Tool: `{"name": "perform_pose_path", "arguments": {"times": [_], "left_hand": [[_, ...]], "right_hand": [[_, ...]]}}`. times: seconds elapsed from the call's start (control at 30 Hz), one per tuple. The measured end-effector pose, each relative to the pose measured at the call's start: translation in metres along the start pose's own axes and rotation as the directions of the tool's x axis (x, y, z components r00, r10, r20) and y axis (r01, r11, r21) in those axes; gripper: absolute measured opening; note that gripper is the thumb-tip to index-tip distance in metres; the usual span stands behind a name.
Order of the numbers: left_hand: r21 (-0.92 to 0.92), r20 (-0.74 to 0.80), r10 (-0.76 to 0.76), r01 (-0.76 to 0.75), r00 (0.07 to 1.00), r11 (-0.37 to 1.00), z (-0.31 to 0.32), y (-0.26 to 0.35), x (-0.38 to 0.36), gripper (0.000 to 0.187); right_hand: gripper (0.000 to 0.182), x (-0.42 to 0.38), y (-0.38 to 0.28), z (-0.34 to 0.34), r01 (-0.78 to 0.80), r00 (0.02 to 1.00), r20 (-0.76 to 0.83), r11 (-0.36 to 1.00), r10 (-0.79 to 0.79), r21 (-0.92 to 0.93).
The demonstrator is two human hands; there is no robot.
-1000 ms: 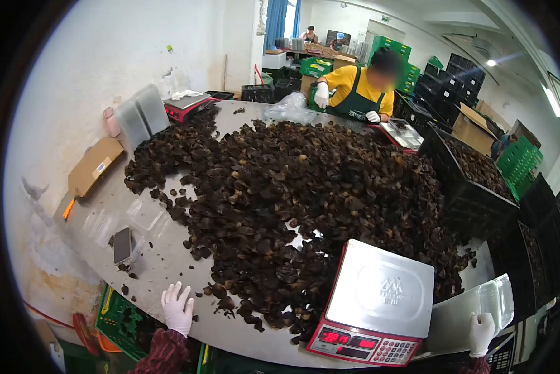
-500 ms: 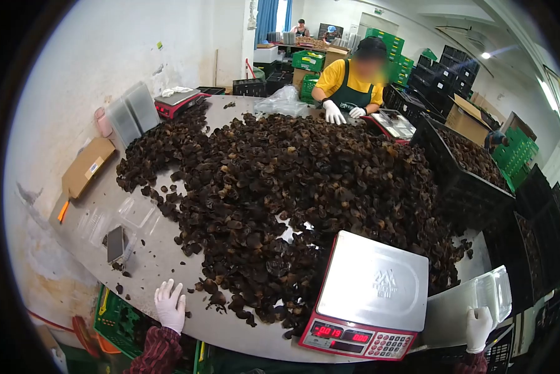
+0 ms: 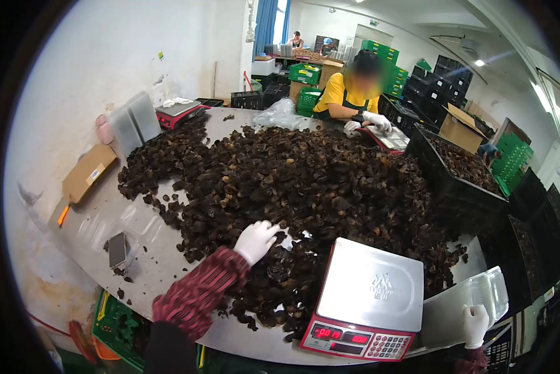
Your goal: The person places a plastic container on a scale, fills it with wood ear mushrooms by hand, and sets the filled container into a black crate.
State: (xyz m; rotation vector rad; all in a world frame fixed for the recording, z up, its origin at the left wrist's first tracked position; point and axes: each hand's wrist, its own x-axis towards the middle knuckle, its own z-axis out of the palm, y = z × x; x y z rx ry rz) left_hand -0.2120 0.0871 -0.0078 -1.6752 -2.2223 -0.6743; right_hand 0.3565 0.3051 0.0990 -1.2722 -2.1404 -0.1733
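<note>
My left hand (image 3: 256,242), in a white glove, reaches over the big pile of dark dried mushroom-like pieces (image 3: 292,174), its fingertips at the pieces near a small gap in the pile. Its fingers are partly bent, and whether a piece is between them is hard to see. On the right, my right hand (image 3: 476,325), gloved too, is closed on the edge of a stack of clear plastic containers (image 3: 445,311). Between my hands stands a red and silver scale (image 3: 370,287) with a lit red display and a bare plate.
A co-worker (image 3: 345,96) in a yellow shirt stands across the table by another scale (image 3: 389,138). A black crate (image 3: 457,181) of pieces is at the right. A phone (image 3: 117,249), cardboard (image 3: 88,171) and clear containers (image 3: 133,121) lie left.
My left hand has moved from the table's front edge up and right to the pile. My right hand stays at the containers. The co-worker's hands have shifted right onto their scale.
</note>
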Motion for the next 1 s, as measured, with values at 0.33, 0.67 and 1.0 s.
{"name": "perform_pose_path", "arguments": {"times": [0.33,0.67,1.0], "left_hand": [[0.093,0.152,-0.345,0.334,0.926,0.938,0.085,-0.048,0.073,0.016],[-0.775,0.157,-0.405,0.366,0.901,0.514,-0.036,-0.054,0.004,0.009],[-0.219,0.509,-0.617,0.783,0.600,0.582,-0.192,-0.074,-0.275,0.009]], "right_hand": [[0.024,0.001,-0.001,-0.001,-0.022,0.999,0.027,1.000,0.022,-0.020],[0.023,-0.003,0.001,0.002,-0.006,1.000,0.013,1.000,0.006,0.008],[0.025,-0.001,0.003,0.001,-0.027,0.999,0.032,0.999,0.026,0.025]]}}
